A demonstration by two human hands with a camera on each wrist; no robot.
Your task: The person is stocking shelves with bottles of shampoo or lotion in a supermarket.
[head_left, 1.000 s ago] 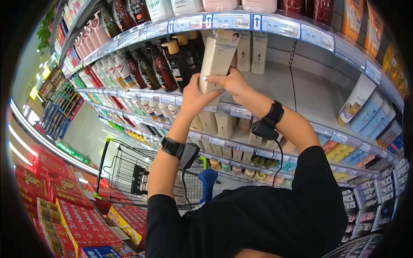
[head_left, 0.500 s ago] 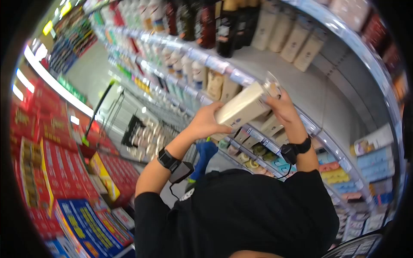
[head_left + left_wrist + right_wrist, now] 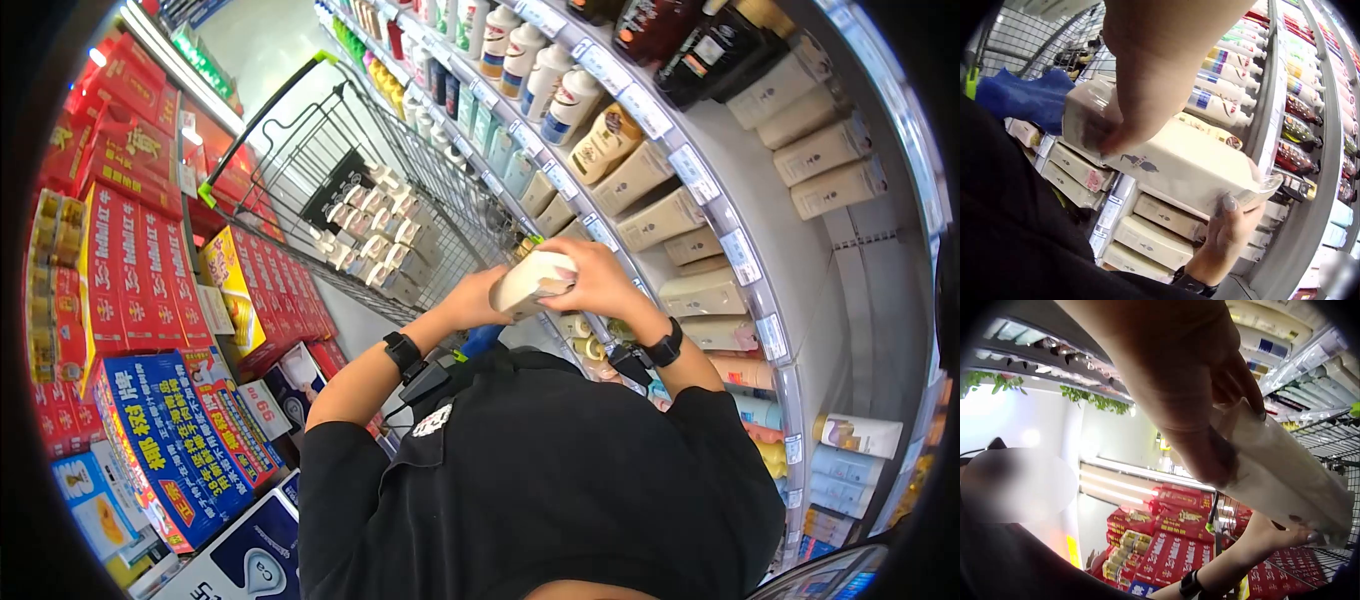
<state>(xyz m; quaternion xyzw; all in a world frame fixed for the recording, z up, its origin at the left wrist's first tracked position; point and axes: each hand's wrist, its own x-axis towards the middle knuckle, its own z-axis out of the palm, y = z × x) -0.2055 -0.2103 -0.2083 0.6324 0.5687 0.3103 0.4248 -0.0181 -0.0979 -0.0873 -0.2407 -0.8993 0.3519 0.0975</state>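
Both hands hold a cream carton in front of the chest, one at each end. It is a long box with a dark pump-bottle drawing on its side, seen in the left wrist view. The left hand grips one end, its fingers wrapped over the box in the left wrist view. At the other end the right hand pinches near the clear plastic wrap; in the right wrist view its thumb and fingers close round that end of the carton.
A wire shopping cart with several pale packages stands ahead to the left. Shelves with bottles and cream cartons run along the right. Stacked red boxes and a blue carton line the left.
The carton has come away from the upper shelf, down and toward the body, turning from upright to lying with one end toward the head camera. The view has swung left toward the cart.
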